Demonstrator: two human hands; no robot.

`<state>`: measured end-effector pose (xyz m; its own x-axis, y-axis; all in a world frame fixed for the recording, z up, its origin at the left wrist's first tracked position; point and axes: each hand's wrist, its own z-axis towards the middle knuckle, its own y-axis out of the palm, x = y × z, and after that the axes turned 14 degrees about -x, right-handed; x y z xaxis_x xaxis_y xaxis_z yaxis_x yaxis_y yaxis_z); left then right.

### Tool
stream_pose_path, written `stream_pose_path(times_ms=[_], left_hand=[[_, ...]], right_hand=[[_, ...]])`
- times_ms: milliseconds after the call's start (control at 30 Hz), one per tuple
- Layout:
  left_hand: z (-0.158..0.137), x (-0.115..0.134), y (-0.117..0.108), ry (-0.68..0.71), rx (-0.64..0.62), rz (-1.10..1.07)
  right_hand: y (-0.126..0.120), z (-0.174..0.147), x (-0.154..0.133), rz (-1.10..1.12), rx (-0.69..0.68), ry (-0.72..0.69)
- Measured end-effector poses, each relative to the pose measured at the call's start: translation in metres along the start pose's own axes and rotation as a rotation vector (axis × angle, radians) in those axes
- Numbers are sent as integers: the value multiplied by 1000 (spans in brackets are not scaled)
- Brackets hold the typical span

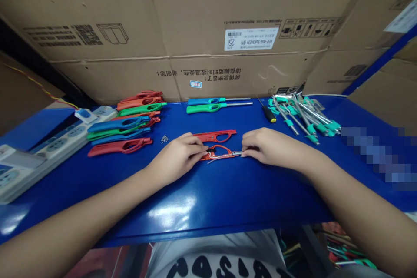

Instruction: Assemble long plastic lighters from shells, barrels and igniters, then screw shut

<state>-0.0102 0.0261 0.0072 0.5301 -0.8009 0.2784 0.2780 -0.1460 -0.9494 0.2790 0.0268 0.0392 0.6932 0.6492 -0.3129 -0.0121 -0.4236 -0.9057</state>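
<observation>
In front of me lies an orange-red lighter handle half [224, 148] with its inner parts in it. A black part [211, 150] and thin white wires [217, 156] show inside it. My left hand [182, 154] pinches the handle's left end; its fingertips hide what is exactly between them. With thumb and fingers closed, my right hand [269, 144] grips the metal tube [236, 153] at the handle's right end, and most of the tube is hidden by the hand. Just behind lies a second red handle half [216, 136], its left end close to my left fingers.
Several coloured handle shells [120, 145] lie at left beside a power strip [61, 143]. Small screws [164, 139] sit near my left hand. Behind are two lighters, blue [208, 101] and green [206, 107], a screwdriver [269, 114], piled metal tubes [301, 115] and a cardboard wall [130, 69].
</observation>
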Motion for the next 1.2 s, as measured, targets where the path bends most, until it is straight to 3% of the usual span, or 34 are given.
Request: stream_pose_path(times_ms=[267, 667, 767, 967, 1200], left_hand=[[-3, 17, -7, -3, -157, 463], [-9, 25, -12, -43, -275, 481], [-10, 23, -14, -63, -280, 412], [-10, 11, -7, -94, -182, -70], [-10, 15, 2, -56, -116, -175]], right_hand=[[0, 1, 1, 60, 21, -26], [1, 1, 2, 76, 19, 7], [0, -1, 2, 84, 24, 9], [5, 0, -2, 166, 139, -81], [27, 21, -9, 144, 269, -77]])
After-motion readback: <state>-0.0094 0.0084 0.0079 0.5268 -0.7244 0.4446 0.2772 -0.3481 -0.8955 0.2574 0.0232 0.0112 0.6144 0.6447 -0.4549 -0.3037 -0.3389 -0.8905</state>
